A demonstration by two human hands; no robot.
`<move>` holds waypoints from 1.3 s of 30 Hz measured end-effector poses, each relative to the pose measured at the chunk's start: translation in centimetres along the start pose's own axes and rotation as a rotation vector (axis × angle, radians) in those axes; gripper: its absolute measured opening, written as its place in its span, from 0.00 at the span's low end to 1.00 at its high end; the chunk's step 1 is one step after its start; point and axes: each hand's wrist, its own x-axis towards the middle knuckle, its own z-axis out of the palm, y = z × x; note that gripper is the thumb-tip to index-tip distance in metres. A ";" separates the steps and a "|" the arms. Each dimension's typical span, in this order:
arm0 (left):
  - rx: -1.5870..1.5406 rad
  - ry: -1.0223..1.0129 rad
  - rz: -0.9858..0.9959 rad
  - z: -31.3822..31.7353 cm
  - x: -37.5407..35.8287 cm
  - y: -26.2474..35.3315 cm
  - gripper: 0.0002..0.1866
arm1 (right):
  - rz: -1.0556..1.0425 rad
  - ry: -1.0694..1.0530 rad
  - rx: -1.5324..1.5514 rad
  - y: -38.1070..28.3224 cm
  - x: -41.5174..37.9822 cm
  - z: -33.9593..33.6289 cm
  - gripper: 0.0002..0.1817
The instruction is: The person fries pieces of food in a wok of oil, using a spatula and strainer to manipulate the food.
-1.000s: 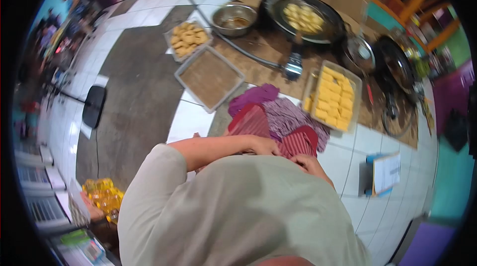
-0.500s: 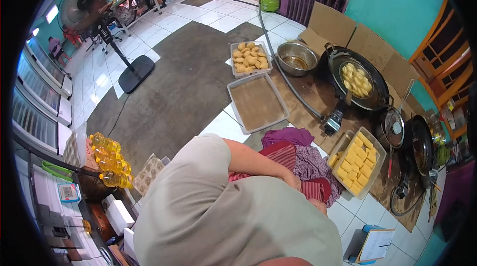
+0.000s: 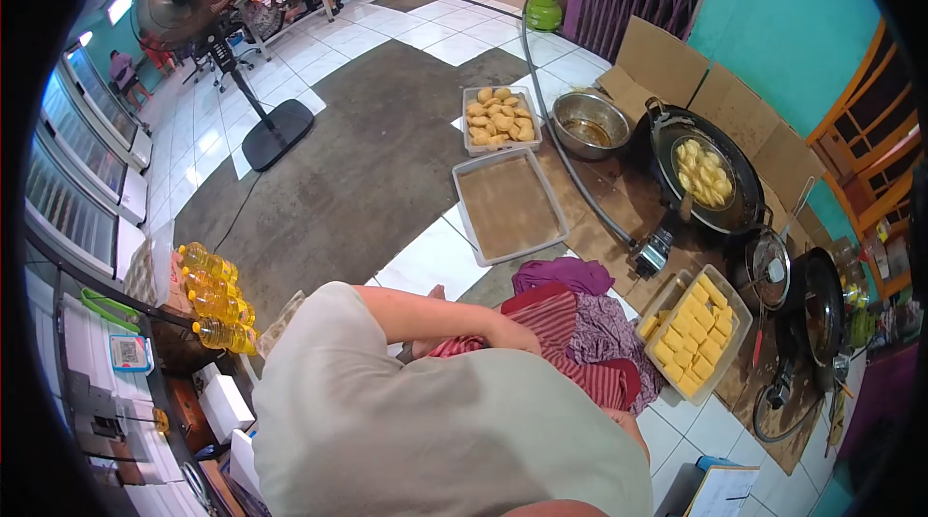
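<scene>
My left hand [image 3: 512,334] rests at my lap against a red striped cloth [image 3: 541,316], its fingers hidden behind my shirt. Only a bit of my right hand or wrist [image 3: 630,428] shows past the shirt's right side, near the cloth's lower edge; its fingers are out of sight. A purple cloth [image 3: 563,276] and a patterned purple cloth [image 3: 611,335] lie over my legs. Right of them stands a plastic tub [image 3: 731,348] of yellow rectangular pieces. Farther ahead, a wok [image 3: 667,121] holds pale pieces frying in oil [image 3: 704,174].
A lined tray [image 3: 509,203] and a tub of browned pastries [image 3: 500,118] sit ahead, beside a metal bowl [image 3: 591,126]. A gas hose [image 3: 580,184] runs to the burner [image 3: 657,248] from a green cylinder [image 3: 544,10]. Oil bottles [image 3: 217,295] and a fan [image 3: 277,135] stand left.
My left hand has moved left across the lap, away from my right hand. The view has shifted slightly, and the clipboard at lower right now shows less.
</scene>
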 end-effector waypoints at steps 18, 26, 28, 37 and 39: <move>0.245 0.291 -0.151 2.7 -6.6 6.0 0.11 | -0.227 0.143 -0.507 -1.2 -1.6 1.2 0.09; 0.485 0.265 -0.109 5.0 -10.8 4.3 0.13 | -0.317 0.240 -0.517 2.2 -2.8 1.5 0.09; 0.460 0.294 -0.219 5.8 -11.9 6.3 0.15 | -0.353 0.281 -0.536 3.2 -3.4 1.6 0.09; 0.672 0.006 -0.781 3.5 -7.7 17.0 0.17 | -0.154 0.075 -0.629 2.2 -9.0 -0.6 0.12; 0.844 0.402 -0.520 3.3 -5.5 18.1 0.20 | -0.116 0.183 -0.531 3.0 -9.5 -1.2 0.14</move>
